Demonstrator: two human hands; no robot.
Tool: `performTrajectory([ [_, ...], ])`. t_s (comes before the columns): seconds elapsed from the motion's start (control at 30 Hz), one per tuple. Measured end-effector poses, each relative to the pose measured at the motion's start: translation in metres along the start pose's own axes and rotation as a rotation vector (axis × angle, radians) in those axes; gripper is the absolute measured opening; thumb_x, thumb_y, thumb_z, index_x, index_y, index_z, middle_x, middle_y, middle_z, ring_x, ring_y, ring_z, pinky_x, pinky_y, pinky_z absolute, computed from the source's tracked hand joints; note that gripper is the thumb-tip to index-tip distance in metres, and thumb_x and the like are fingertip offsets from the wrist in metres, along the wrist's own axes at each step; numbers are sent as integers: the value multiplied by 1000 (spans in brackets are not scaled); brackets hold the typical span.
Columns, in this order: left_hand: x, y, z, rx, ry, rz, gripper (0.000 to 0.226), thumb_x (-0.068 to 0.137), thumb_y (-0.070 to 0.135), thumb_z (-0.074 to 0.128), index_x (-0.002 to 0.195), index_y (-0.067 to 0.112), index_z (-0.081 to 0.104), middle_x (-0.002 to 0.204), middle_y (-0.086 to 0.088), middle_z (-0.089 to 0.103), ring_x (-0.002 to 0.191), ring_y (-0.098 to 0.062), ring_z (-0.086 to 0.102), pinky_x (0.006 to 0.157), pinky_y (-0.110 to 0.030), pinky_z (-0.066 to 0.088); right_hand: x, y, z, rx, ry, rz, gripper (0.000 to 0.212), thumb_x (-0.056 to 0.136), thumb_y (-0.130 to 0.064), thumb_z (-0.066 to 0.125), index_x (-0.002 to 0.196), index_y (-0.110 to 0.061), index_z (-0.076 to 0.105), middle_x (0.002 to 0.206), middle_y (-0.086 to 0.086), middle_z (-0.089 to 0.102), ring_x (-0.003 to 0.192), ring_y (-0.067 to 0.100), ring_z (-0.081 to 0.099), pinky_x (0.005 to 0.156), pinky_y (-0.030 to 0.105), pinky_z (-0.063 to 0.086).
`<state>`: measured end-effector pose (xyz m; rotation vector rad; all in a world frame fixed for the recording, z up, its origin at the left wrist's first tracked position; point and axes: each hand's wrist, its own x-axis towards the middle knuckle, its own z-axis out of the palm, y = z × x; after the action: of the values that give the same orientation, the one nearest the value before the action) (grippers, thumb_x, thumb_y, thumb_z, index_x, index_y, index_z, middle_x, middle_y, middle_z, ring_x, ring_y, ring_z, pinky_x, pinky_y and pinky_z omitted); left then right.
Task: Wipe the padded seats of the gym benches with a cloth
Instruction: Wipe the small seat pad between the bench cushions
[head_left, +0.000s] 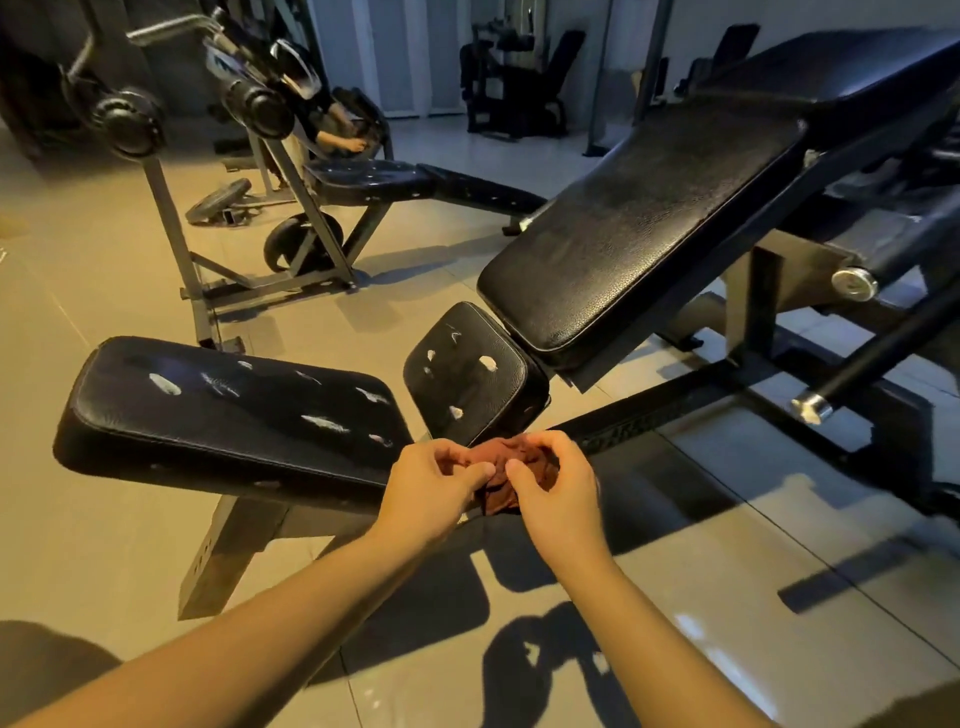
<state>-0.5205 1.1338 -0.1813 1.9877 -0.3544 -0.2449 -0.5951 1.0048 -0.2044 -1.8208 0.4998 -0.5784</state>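
Pinching bunched maroon cloth (511, 467) in left hand (434, 480) and right hand (553, 483) grips, lower centre. Could snag on torn seat pad (470, 374) just above, widening rips, if wiped bunched.

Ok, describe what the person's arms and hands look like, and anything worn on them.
The left forearm and right forearm are bare as far up as the frame shows: no sleeves. The left hand and right hand wear no gloves; no watch, bracelet or ring is visible.
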Motion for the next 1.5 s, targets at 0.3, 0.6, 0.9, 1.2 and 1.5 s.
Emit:
performTrajectory([
  [0.3, 18, 13, -20, -66, -275, -4, 11, 94, 22, 72, 95, 17, 83, 76, -4, 77, 71, -15, 69, 78, -30, 58, 8, 6, 2, -86, -100, -67, 58, 87, -27, 78, 142, -25, 58, 134, -11, 49, 115, -5, 51, 83, -2, 40],
  [0.6, 25, -4, -30, 587, -15, 293, 18, 95, 41, 68, 108, 31, 75, 98, 13, 69, 94, -6, 63, 83, -27, 53, 34, 1, -10, 46, 169, -39, 30, 91, -5, 69, 103, -33, 67, 109, -7, 61, 94, -19, 55, 72, 0, 43],
  [0.9, 39, -20, -19, 849, 32, 501, 32, 101, 46, 54, 126, 33, 70, 109, 8, 66, 105, -12, 58, 78, -23, 43, 37, -1, 30, -60, 444, -25, 26, 97, -18, 65, 103, -44, 61, 125, -5, 55, 96, -12, 49, 68, -4, 36],
  [1.2, 54, -26, -18, 836, 37, 523, 21, 93, 41, 68, 99, 25, 80, 84, 7, 68, 85, -14, 62, 71, -35, 56, 53, 6, 43, -153, 423, -49, 27, 93, -46, 68, 110, -26, 69, 135, -6, 46, 117, 17, 54, 79, 11, 42],
  [1.5, 60, -19, -17, 898, 62, 564, 30, 94, 49, 63, 100, 23, 77, 87, 5, 73, 80, -18, 68, 65, -32, 49, 18, 21, 64, -312, 369, -52, 27, 99, -27, 64, 125, -21, 56, 130, -3, 52, 103, 15, 59, 81, 22, 46],
])
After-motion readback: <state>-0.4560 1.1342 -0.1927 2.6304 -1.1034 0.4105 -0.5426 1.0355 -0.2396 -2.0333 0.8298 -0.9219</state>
